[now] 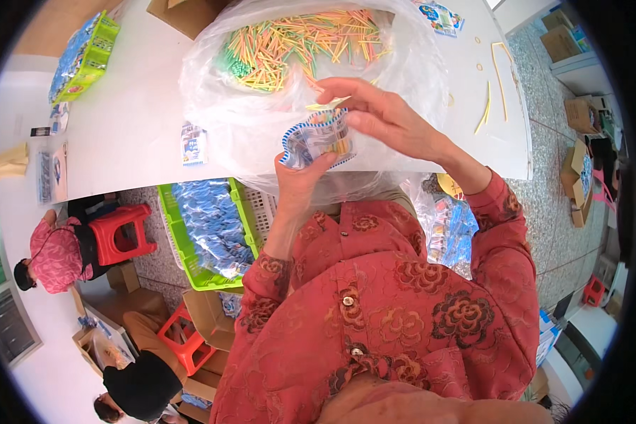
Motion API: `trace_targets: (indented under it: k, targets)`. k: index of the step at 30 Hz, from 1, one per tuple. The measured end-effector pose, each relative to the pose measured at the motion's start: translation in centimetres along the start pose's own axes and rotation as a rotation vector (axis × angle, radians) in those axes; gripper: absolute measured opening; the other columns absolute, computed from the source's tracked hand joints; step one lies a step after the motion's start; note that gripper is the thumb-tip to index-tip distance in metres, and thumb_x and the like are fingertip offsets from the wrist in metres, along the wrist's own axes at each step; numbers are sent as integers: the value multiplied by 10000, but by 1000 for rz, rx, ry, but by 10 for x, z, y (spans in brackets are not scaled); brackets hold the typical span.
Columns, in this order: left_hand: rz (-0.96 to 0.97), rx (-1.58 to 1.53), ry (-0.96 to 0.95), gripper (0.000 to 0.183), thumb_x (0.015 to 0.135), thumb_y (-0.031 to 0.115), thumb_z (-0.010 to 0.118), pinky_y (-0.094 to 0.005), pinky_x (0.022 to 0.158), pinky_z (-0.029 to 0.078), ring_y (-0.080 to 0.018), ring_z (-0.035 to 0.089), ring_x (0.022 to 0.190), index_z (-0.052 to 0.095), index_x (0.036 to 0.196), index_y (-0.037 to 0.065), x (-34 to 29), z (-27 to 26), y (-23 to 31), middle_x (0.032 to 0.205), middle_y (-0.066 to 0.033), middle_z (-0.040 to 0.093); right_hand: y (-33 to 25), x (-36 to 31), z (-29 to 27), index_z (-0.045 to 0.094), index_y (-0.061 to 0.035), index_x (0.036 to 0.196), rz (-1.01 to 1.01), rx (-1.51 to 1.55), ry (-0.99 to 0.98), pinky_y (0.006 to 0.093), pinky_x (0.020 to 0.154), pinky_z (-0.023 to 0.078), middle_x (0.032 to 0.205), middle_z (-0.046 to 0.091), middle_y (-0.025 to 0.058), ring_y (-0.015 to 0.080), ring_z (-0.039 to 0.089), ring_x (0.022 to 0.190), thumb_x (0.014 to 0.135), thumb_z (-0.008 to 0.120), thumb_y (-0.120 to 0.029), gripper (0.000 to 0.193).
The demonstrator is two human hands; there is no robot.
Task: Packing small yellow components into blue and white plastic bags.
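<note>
My left hand [302, 180] grips a small printed plastic pouch [307, 141] with a blue-and-white striped edge, its thumb pressed on the front. The pouch gapes at the top, and some yellowish content shows through its side. Over its mouth curves my right hand [392, 120], thumb against the pouch edge, with a few thin yellow sticks [328, 104] between thumb and fingers. Just beyond both hands, a big clear plastic bag [212, 78] lies spread on the white table [145, 106]. Inside it is a heap of thin pink, yellow, orange and green sticks [297, 46].
A flat pouch [193, 145] lies left of the bag; more pouches [442, 18] are at the back right, near loose sticks [485, 109]. Below the table edge stands a green basket [251, 237] of blue pouches. Red stools [124, 233] and other people [63, 254] are at the left.
</note>
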State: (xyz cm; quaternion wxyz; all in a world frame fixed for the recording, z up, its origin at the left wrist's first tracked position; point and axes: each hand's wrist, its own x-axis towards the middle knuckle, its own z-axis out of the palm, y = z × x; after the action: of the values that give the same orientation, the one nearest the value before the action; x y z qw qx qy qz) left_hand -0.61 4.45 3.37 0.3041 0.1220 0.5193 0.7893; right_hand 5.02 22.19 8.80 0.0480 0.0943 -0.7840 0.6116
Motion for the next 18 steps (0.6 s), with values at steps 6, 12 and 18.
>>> trace_targets:
  k: [6,12,18]
  targets:
    - [-2,29,-45,314,754,17,664,-269,793,465,-113,585,849,579,1055,-4,1,-4,-6,952,-50,631,29,-16,2,579,-5,1038,267,102,24,211,775,426,944,590,16,61,519,869,890,522,-104,188]
    - [-71,-26,-28,209,864,113,549,-306,786,478,-158,609,817,546,1028,-17,4,-12,-10,896,-99,638,22,-29,1,598,6,972,132,219,433,204,698,418,843,590,-5,45,504,771,887,521,-81,144]
    - [-59,67,46,246,893,157,489,-332,743,509,-204,624,797,533,1017,-52,6,-15,-14,875,-142,629,96,-62,-21,595,14,940,270,-147,601,198,655,429,783,606,-2,40,521,712,874,528,-69,126]
